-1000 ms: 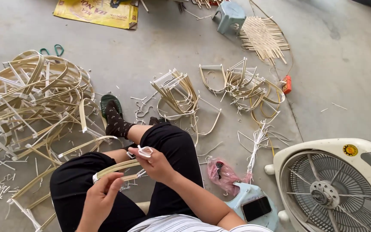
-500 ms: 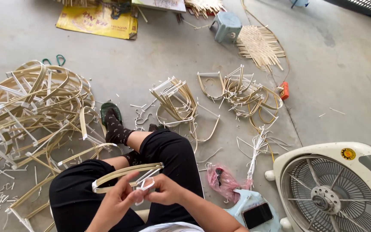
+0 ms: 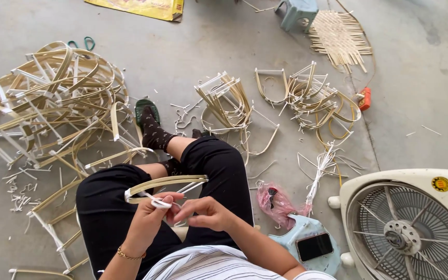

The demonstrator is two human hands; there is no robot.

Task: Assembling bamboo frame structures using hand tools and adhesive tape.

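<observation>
— Counting from the biggest down, what lies about on the concrete floor (image 3: pixel 421 93)?

— One large heap of bent bamboo frames (image 3: pixel 53 98) at the left, too tangled to count singly. One white box fan (image 3: pixel 410 228) at the lower right. Two smaller bundles of frames: one (image 3: pixel 229 101) just beyond the knees, another (image 3: pixel 312 96) to its right. One woven mat (image 3: pixel 340 33) at the top, beside one small grey-blue stool (image 3: pixel 297 10). One yellow sheet (image 3: pixel 141 6) at the top edge.

— And the smaller things?

— One pale blue stool (image 3: pixel 299 233) by the right hip carrying one dark phone (image 3: pixel 315 246); one pink plastic bag (image 3: pixel 276 202) touching it; one sheaf of thin white strips (image 3: pixel 320 171); one orange object (image 3: pixel 365 98), too small to tell.

— The piece being worked?

— One bamboo loop (image 3: pixel 164 184), pale yellow, flat strip bent into a long narrow curve, lying across the black-trousered lap. A white strip (image 3: pixel 159 203) wraps its near end.

— The hands?

— Left hand (image 3: pixel 149 223) pinches the white strip against the loop, fingers closed on it. Right hand (image 3: pixel 208 212) sits just beside, fingertips drawn together on the strip's loose end.
</observation>
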